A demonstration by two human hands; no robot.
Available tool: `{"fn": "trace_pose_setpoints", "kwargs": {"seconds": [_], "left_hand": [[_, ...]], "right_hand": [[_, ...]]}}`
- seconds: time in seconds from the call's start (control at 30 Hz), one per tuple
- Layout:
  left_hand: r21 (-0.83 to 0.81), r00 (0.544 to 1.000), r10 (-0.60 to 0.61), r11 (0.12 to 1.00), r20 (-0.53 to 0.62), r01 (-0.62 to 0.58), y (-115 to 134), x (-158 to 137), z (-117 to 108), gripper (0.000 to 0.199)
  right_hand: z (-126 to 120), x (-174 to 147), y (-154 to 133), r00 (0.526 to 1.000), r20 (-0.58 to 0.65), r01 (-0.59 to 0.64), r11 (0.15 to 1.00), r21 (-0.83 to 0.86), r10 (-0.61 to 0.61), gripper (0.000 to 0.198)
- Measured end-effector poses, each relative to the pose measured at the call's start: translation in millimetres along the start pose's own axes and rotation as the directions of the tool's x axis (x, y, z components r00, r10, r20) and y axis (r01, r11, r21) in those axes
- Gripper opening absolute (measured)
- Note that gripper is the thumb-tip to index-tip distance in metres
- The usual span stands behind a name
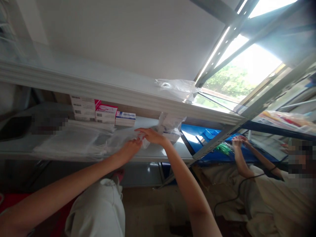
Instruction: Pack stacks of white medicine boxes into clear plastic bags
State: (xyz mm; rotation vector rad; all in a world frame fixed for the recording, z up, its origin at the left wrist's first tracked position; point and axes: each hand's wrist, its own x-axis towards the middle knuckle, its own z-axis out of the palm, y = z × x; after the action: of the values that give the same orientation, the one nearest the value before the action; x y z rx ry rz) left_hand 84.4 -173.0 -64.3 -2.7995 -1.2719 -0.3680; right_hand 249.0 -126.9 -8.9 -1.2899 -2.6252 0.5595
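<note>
My left hand (132,147) is closed on the edge of a clear plastic bag (119,139) over the lower shelf. Right beside it, my right hand (152,136) pinches the same bag, with one finger stretched out to the left. The hands nearly touch, and their fingertips are partly hidden by the film. To the left lies a flat stack of clear plastic bags (71,138). A filled clear bag (171,126) stands to the right of my hands; its contents are hard to make out.
White and pink boxes (106,113) and small blue-and-white boxes (125,119) stand at the back of the lower shelf (176,149). Another plastic bag (176,87) lies on the upper shelf. A metal upright (214,143) stands at right. Beyond it, a co-worker's hands (239,141) are near green items.
</note>
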Motion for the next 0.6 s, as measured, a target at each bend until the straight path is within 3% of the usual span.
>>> {"fn": "trace_pose_setpoints", "kwargs": {"seconds": [0.07, 0.13, 0.17, 0.23, 0.27, 0.3, 0.33, 0.4, 0.43, 0.5, 0.6], "left_hand": [[-0.239, 0.98, -0.156, 0.954, 0.123, 0.182, -16.0, 15.3, 4.6, 0.037], [-0.384, 0.944, -0.137, 0.889, 0.299, 0.251, -31.1, 25.4, 8.0, 0.032], [-0.461, 0.906, -0.056, 0.847, 0.419, 0.265, -36.9, 28.3, 10.4, 0.028], [-0.604, 0.761, 0.187, 0.733, 0.621, 0.313, -44.5, 31.3, 18.0, 0.022], [-0.658, 0.694, 0.292, 0.671, 0.658, 0.341, -46.8, 32.2, 23.1, 0.019], [-0.698, 0.694, 0.328, 0.627, 0.641, 0.347, -48.7, 33.2, 28.9, 0.015], [-0.722, 0.758, 0.287, 0.61, 0.585, 0.326, -50.5, 34.5, 35.0, 0.012], [-0.743, 0.911, 0.096, 0.615, 0.401, 0.263, -54.5, 38.4, 46.6, 0.012], [-0.74, 0.954, -0.014, 0.628, 0.298, 0.241, -56.8, 40.7, 51.7, 0.014], [-0.699, 0.974, -0.189, 0.68, 0.123, 0.22, -61.3, 45.0, 60.1, 0.02], [-0.559, 0.979, -0.195, 0.819, -0.057, 0.131, -65.3, 49.4, 71.8, 0.029]], "right_hand": [[-1.1, -2.0, 3.0, 1.0, -0.026, 0.0, 1.0, 0.004, 0.0, 0.062], [-3.1, -5.5, 4.7, 0.999, -0.039, -0.038, 0.999, -0.017, 0.037, 0.063], [-3.9, -7.2, 5.2, 0.997, -0.047, -0.071, 0.997, -0.035, 0.069, 0.064], [-4.5, -9.6, 6.1, 0.986, -0.083, -0.149, 0.985, -0.084, 0.143, 0.064], [-4.1, -10.2, 6.5, 0.979, -0.11, -0.181, 0.978, -0.104, 0.17, 0.063], [-3.3, -10.5, 7.1, 0.974, -0.135, -0.2, 0.973, -0.113, 0.184, 0.063], [-2.2, -10.6, 7.7, 0.972, -0.149, -0.201, 0.974, -0.106, 0.184, 0.062], [0.2, -10.3, 8.8, 0.979, -0.141, -0.158, 0.986, -0.045, 0.15, 0.061], [1.3, -10.1, 9.0, 0.984, -0.13, -0.124, 0.992, 0.002, 0.123, 0.061], [2.7, -9.4, 8.0, 0.992, -0.108, -0.061, 0.993, 0.104, 0.072, 0.063], [3.1, -7.3, 2.8, 0.997, -0.075, -0.014, 0.976, 0.216, 0.031, 0.067]]}}
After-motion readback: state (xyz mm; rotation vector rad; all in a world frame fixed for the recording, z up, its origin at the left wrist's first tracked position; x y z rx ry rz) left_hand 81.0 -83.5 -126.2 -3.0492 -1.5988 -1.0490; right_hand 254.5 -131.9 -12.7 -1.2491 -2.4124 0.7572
